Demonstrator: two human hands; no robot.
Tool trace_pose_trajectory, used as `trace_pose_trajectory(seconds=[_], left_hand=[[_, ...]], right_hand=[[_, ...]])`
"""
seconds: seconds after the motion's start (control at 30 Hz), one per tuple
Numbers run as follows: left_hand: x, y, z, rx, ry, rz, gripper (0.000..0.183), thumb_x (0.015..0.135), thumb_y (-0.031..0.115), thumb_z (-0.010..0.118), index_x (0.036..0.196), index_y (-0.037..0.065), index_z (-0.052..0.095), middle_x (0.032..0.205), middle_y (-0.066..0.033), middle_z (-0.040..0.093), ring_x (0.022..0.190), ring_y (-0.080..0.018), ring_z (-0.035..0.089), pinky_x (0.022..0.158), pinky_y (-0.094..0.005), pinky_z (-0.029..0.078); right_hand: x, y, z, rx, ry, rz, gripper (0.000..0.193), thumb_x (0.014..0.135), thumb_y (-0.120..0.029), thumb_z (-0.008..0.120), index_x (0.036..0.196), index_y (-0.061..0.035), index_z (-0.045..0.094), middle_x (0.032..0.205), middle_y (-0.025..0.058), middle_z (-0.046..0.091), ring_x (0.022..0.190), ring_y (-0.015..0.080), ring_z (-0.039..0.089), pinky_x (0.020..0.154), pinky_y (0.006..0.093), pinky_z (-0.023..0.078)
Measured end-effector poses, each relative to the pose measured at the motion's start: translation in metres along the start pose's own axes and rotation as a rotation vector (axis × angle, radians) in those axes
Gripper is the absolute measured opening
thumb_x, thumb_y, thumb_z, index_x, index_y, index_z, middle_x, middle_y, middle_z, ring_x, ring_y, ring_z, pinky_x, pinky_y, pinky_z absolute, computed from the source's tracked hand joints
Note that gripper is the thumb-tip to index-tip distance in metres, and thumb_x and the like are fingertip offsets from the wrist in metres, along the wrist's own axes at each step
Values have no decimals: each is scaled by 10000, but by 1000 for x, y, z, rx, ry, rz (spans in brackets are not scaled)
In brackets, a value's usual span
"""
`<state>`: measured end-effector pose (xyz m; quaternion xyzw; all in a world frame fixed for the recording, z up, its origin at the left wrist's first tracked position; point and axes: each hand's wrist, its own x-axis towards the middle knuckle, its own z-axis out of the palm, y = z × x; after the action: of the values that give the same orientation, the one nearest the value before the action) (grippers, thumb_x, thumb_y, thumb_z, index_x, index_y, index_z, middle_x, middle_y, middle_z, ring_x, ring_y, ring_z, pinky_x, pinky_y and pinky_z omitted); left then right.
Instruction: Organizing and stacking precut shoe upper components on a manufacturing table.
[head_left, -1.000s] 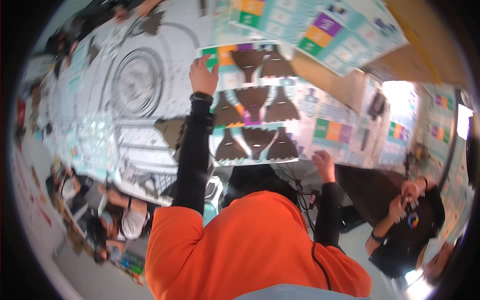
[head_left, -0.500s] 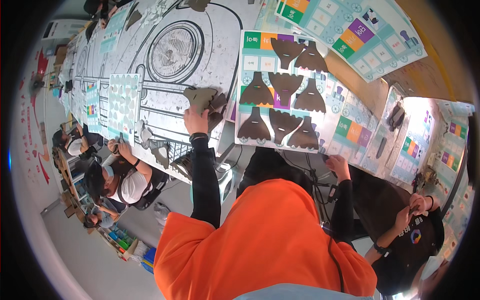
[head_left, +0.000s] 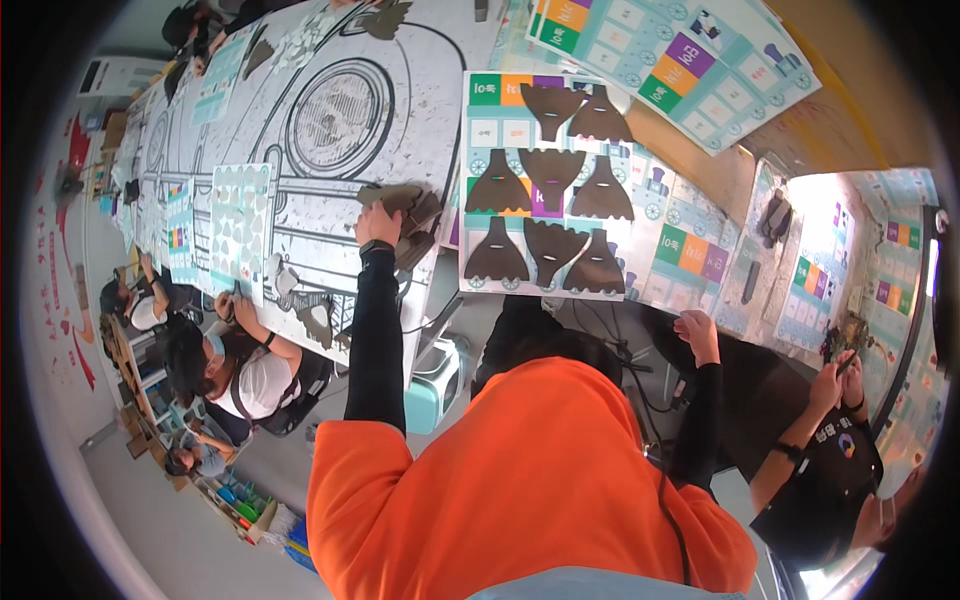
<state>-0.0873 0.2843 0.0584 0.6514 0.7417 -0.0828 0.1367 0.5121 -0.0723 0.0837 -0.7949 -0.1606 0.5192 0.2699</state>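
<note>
My left hand [head_left: 378, 226] grips the near end of a flared brown cutout [head_left: 388, 197] on the grey-white table. Right beside it lies a loose pile of similar brown cutouts [head_left: 424, 220]. Further right, a printed card sheet [head_left: 484, 134] in teal and white carries several fan-shaped brown cutouts in rows, each with a small slit; one of them is the middle cutout [head_left: 553, 178]. My right hand [head_left: 698, 336] hangs below the sheet's lower right corner, apart from it, its fingers curled in and no object visible in them.
More printed sheets [head_left: 690, 70] lie at the far right. On the left stands a dotted sheet [head_left: 241, 215], near a seated co-worker [head_left: 215, 365]. Another co-worker [head_left: 830, 430] sits at the right, hands together. Cables [head_left: 620, 345] and a white-teal box [head_left: 437, 390] are below the table edge.
My left hand has shifted left with the cutout, which now lies flatter. My right hand has drawn away from the sheet's edge, and its fingers have curled. The view has turned slightly.
</note>
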Motion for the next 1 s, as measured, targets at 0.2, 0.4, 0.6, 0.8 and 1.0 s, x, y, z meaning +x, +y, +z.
trace_pose_trajectory(seconds=[0.2, 0.4, 0.6, 0.8, 1.0], left_hand=[[3, 14, 1, 207, 88, 23, 719, 752, 551, 703, 1160, -23, 555, 1141, -258, 581, 1014, -414, 599, 848, -457, 506], [23, 31, -33, 287, -284, 181, 609, 753, 516, 721, 1039, -17, 648, 1008, -236, 666, 980, -384, 627, 835, -468, 508], [41, -3, -22, 270, -190, 240, 428, 760, 390, 732, 897, -13, 688, 951, -240, 672, 935, -395, 639, 808, -471, 521], [32, 41, -69, 45, 337, -24, 322, 853, 245, 598, 867, -74, 634, 841, -261, 670, 842, -362, 682, 722, -427, 558], [101, 125, 9, -1277, -134, 304, 438, 923, 97, 572, 1247, -138, 394, 1022, -226, 588, 922, -349, 658, 847, -373, 569]], right_hand=[[6, 12, 23, -35, -25, 1, 203, 924, -189, 575, 973, 1, 626, 801, 74, 681, 705, 147, 668, 609, 268, 510], [21, 34, 51, -54, -127, -37, 215, 866, -186, 587, 900, 22, 631, 754, 82, 659, 642, 137, 638, 565, 259, 493], [36, 43, 77, -123, -189, -43, 237, 857, -204, 561, 867, 21, 634, 723, 75, 651, 635, 148, 635, 577, 273, 496], [40, 52, 83, -144, -132, -22, 261, 819, -225, 558, 805, 18, 654, 674, 72, 656, 617, 155, 634, 575, 290, 494], [42, 32, 103, 205, -312, 152, 229, 881, -198, 569, 987, -3, 626, 810, 65, 662, 683, 159, 646, 637, 287, 527]])
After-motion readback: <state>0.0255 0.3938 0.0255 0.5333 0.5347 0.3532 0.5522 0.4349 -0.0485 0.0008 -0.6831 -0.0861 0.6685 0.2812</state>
